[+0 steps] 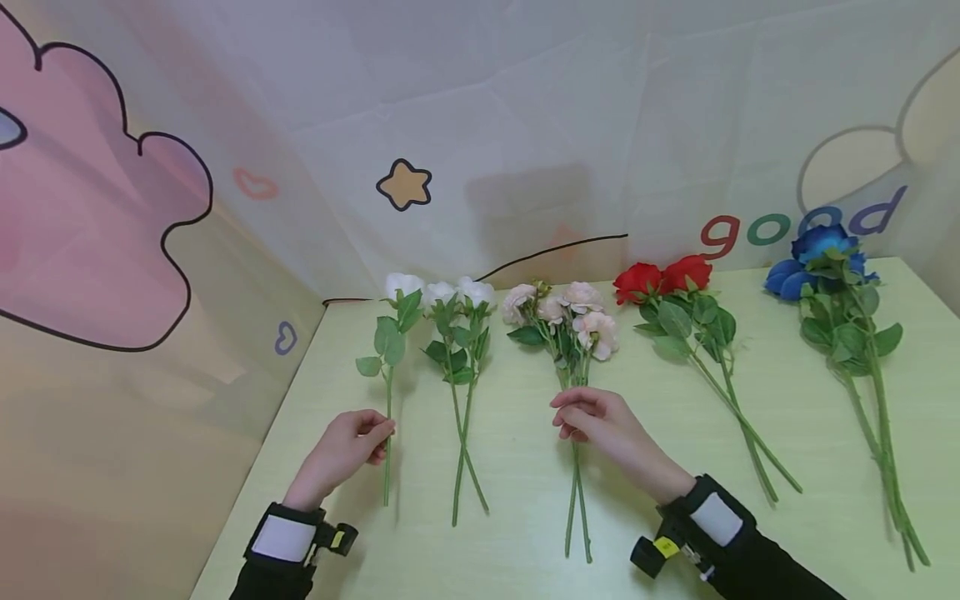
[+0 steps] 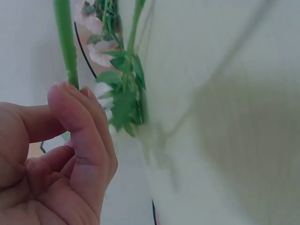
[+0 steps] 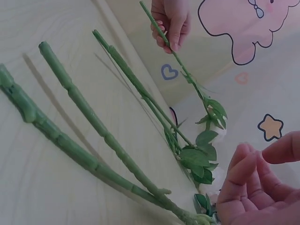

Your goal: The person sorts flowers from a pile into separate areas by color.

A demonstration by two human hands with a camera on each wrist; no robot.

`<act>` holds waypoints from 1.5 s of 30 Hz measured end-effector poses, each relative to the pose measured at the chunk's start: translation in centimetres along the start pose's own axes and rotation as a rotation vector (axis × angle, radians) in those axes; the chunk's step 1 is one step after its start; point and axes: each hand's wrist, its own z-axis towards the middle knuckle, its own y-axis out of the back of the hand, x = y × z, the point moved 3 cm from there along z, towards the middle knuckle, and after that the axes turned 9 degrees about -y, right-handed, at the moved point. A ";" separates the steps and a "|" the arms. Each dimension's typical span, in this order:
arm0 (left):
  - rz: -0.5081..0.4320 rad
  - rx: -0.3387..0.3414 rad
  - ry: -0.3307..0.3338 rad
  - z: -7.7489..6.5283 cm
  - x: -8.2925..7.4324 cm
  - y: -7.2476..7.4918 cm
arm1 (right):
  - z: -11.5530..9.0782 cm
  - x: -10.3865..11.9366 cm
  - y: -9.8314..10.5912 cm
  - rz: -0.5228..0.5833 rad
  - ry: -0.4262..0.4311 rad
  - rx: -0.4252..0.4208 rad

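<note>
At the left of the table, my left hand pinches the stem of a single white rose between thumb and fingers. The left wrist view shows its green stem at the fingertips. My right hand is over the stems of the pale pink flowers, covering part of them in the head view. In the right wrist view, the right fingers are loosely bent, with nothing visible between them. The pink flowers' stems lie beside that hand.
Two more white roses lie between my hands, their stems crossed. Right of the pink bunch are two red roses, then blue roses at the far right. A printed backdrop rises behind the pale table.
</note>
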 end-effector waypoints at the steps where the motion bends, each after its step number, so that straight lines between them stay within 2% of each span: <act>1: -0.005 0.001 -0.009 0.1 -0.3 -0.2 | -0.1 0.0 0.3 -0.003 -0.001 -0.007; 8: -0.030 0.020 -0.072 0.6 -2.3 -2.1 | -0.8 0.1 1.9 -0.007 -0.005 -0.035; 14: -0.081 0.018 -0.102 1.1 -3.4 -4.3 | -1.1 0.4 2.6 -0.007 -0.017 -0.062; 20: -0.135 0.004 -0.115 1.5 -3.6 -6.6 | -1.1 0.4 2.7 0.004 -0.023 -0.059; 26: -0.166 -0.004 -0.116 1.7 -3.2 -8.2 | -1.2 0.3 2.5 0.013 -0.013 -0.047; 31: -0.163 -0.011 -0.114 1.6 -2.8 -8.9 | -1.3 0.3 2.5 0.013 -0.008 -0.047; 37: -0.137 -0.022 -0.091 1.5 -2.4 -9.0 | -1.2 0.2 2.5 0.023 -0.013 -0.050; 45: -0.024 -0.026 -0.099 1.4 -2.3 -9.0 | -1.1 0.1 2.5 0.018 -0.013 -0.047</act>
